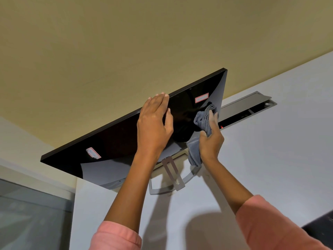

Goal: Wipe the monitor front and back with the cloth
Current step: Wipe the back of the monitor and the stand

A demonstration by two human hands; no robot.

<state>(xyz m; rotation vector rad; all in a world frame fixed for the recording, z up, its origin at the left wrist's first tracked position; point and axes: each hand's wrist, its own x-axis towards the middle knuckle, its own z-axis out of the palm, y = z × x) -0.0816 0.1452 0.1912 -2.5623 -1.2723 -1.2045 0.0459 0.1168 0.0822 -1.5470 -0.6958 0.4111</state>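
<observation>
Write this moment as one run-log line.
left hand: steadies monitor top edge | right hand: presses cloth on glossy black face | stand: on white surface

monitor [115,141]: 1 | cloth [201,121]: 1 | hands: 2 | stickers: 2 | stand [173,175]: 1

A glossy, smooth black plastic finish is shown by the monitor [115,141], against which a soft grey ribbed cloth [203,120] is seen, a brushed grey metal stand [171,172] below it.
</observation>
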